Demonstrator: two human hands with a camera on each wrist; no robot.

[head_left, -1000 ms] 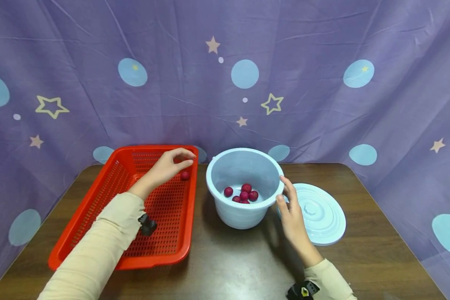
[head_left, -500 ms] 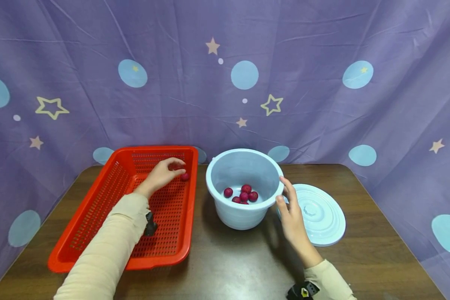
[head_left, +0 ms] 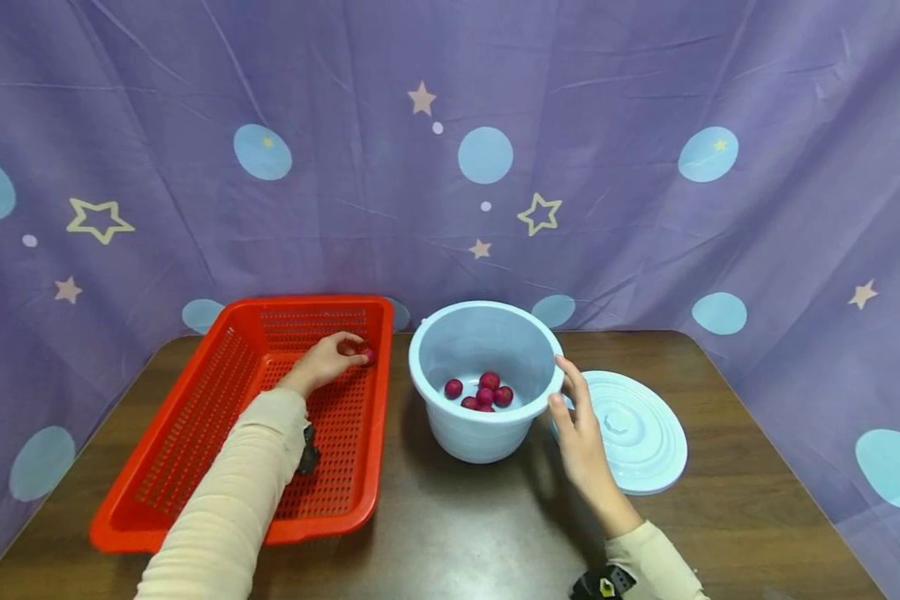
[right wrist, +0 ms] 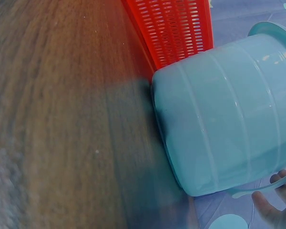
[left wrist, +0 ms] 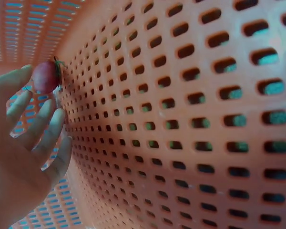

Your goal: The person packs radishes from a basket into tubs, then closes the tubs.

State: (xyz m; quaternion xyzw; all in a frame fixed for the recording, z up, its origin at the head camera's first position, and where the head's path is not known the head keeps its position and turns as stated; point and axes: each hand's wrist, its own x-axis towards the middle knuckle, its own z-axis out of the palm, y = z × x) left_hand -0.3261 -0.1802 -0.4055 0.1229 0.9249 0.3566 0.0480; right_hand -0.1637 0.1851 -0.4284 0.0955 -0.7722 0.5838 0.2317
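Note:
A red basket (head_left: 378, 433) with slotted walls stands at the left. One round, dark-red radish (left wrist: 46, 77) with a short green stem lies by its wall. My left hand (head_left: 326, 362) is inside the basket, thumb and fingertips around the radish; the left wrist view shows the fingers loosely bent and no firm grip. A pale blue bucket (head_left: 476, 437) stands upright in the middle, several radishes (head_left: 485, 397) on its bottom. At the bucket's right rim my right hand (head_left: 587, 446) holds the edge by the handle (right wrist: 262, 187), thumb and fingers on either side.
A round pale blue lid (head_left: 633, 433) lies flat on the brown wooden table (head_left: 450, 542), right of the bucket and partly behind the right hand. A purple curtain (head_left: 345, 167) with stars and dots hangs behind the table.
My left hand has moved down and forward from above the basket's right side to the radish in it. My right hand stays at the bucket's rim. The head view has shifted slightly.

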